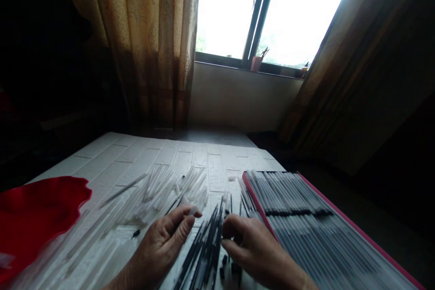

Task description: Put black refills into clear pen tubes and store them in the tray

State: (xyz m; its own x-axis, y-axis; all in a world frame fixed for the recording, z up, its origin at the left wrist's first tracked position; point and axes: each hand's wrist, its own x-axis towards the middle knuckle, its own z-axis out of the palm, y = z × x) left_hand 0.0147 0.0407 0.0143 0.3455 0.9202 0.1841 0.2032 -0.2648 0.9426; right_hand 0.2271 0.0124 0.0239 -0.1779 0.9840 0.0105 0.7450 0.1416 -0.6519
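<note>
My left hand (166,238) is closed in a pinch, with the end of a small translucent plastic piece (193,211) showing at the fingertips. My right hand (251,240) has its thumb and fingers curled together just right of a bundle of thin black sticks (207,249); whatever it grips is hidden. Small black caps (222,273) lie below the right hand. Beyond and left of my left hand spreads a loose pile of clear plastic tubes (152,195), with a black cap (136,233) among them.
A red-rimmed box (253,188) at the right holds rows of sleeved dark sticks (322,240). At the left sits a red scalloped basin (64,195). The table has a white brick-patterned cover (200,156). Behind are a curtain (149,45) and a window with a cup (256,63) on its sill.
</note>
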